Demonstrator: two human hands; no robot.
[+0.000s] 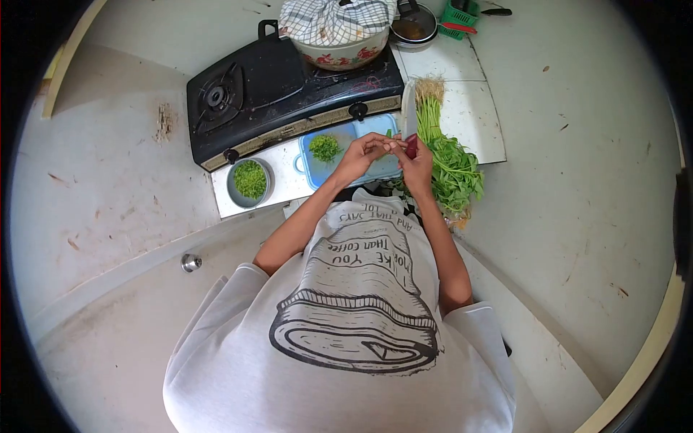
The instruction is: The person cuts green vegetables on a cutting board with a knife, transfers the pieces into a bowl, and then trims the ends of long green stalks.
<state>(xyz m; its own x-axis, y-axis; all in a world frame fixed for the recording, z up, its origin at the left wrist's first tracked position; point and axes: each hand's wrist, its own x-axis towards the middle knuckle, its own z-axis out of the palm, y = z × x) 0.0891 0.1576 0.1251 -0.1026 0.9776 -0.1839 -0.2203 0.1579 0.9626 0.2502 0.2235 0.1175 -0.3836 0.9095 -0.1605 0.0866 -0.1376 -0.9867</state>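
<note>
My right hand (417,162) is closed round the dark red handle (411,146) of a knife, whose blade (409,108) points up and away from me. Just left of it, my left hand (363,156) has its fingers pinched together, the fingertips meeting those of my right hand; what they hold is too small to make out. Both hands are over a blue cutting board (312,172) that bears a small pile of chopped greens (325,148). A bunch of leafy greens (453,169) with long stems and roots lies beside my right hand.
A grey bowl (268,189) of chopped greens stands left of the board. Behind is a black gas stove (253,94) carrying a floral pot (343,56) topped with a checked cloth (336,22). A pan (413,27) and a green basket (456,18) are at the back right.
</note>
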